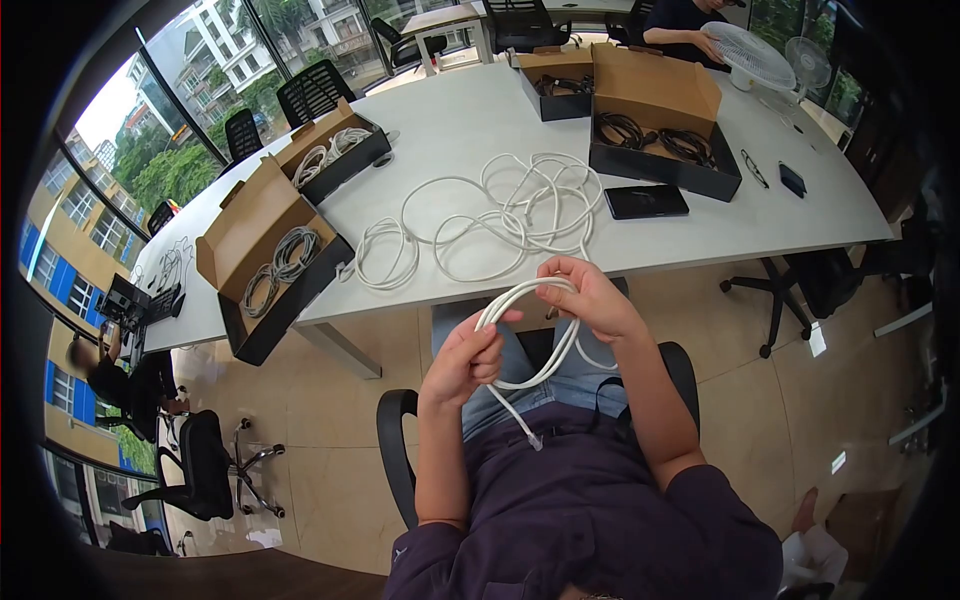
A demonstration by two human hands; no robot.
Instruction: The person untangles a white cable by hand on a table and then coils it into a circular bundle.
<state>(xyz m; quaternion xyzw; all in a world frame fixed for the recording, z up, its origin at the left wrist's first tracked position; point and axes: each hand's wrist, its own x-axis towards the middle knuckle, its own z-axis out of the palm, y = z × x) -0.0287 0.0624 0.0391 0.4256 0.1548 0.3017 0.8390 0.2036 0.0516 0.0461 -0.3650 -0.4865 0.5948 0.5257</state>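
Observation:
Between my two hands, above my lap, hangs a white network cable (pixel 530 383) wound in several loops. My left hand (pixel 467 362) is closed round the left side of the coil, with a clear plug (pixel 535 441) dangling on a short tail below it. At the upper right of the loops, my right hand (pixel 588 298) pinches the cable between thumb and fingers. A strand trails from the right side of the coil. More white cable (pixel 520 225) lies in loose, tangled loops on the table in front of me.
A white table (pixel 430 120) carries open boxes of grey cables (pixel 282 270), white cables (pixel 330 155) and black cables (pixel 655 140). A black phone (pixel 647 202) lies near its front edge. One person handles a white fan (pixel 752 58) at the far right; another sits at the left.

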